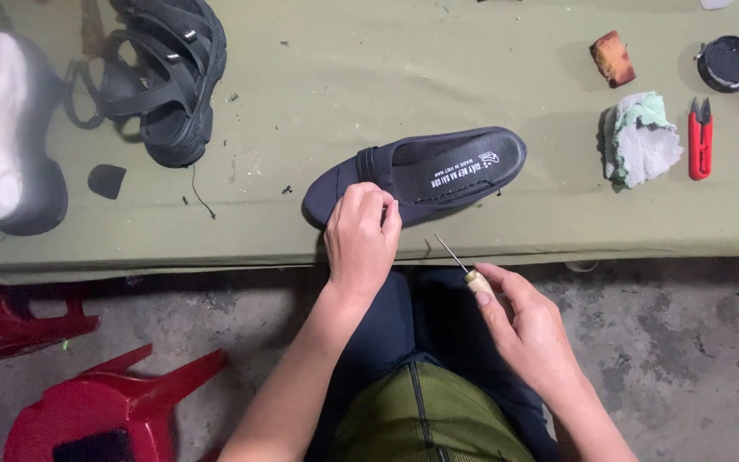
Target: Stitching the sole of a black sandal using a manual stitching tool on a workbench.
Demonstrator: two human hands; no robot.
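A dark navy slip-on shoe (446, 167) lies on its side near the front edge of the olive-green table (344, 77), its insole with white print facing up. My left hand (361, 239) grips the shoe's toe end. My right hand (528, 329) hovers below the table edge, over my lap, and holds a sewing awl (464, 267) by its pale wooden handle. The awl's thin metal needle points up-left toward the shoe's lower edge without touching it.
A black strappy sandal (164, 77) and a black-and-white shoe (2, 128) lie at the table's left. At the right are a crumpled rag (641, 139), red thread snips (700, 139), a brown sponge block (612, 58) and a round black tin (730, 63). Red plastic stools (104, 402) stand on the floor.
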